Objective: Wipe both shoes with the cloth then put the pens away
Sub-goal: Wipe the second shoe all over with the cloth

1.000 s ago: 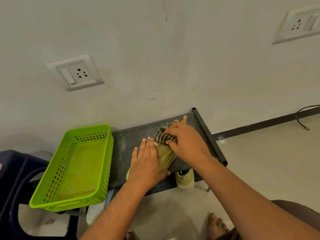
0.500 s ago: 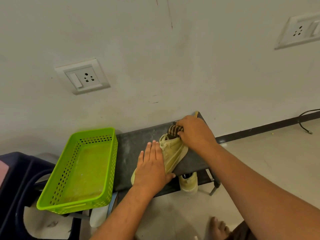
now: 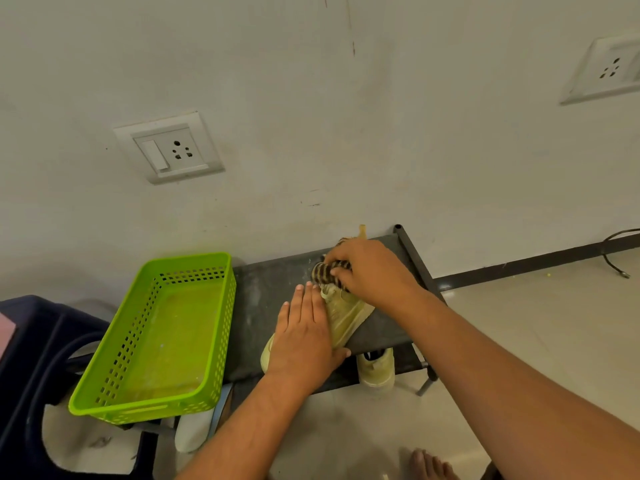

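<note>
A white wall socket [image 3: 169, 148] (a second socket [image 3: 609, 69] sits far right) hangs above the dark rack [image 3: 263, 296]; a black cable [image 3: 604, 249] lies on the floor.

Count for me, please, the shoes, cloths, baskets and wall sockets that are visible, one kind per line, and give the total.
Shoes: 2, the upper shoe and the lower shoe
Cloth: 1, the striped cloth
Baskets: 1, the green basket
Wall sockets: 2, the left socket and the right socket
Total: 6
</note>
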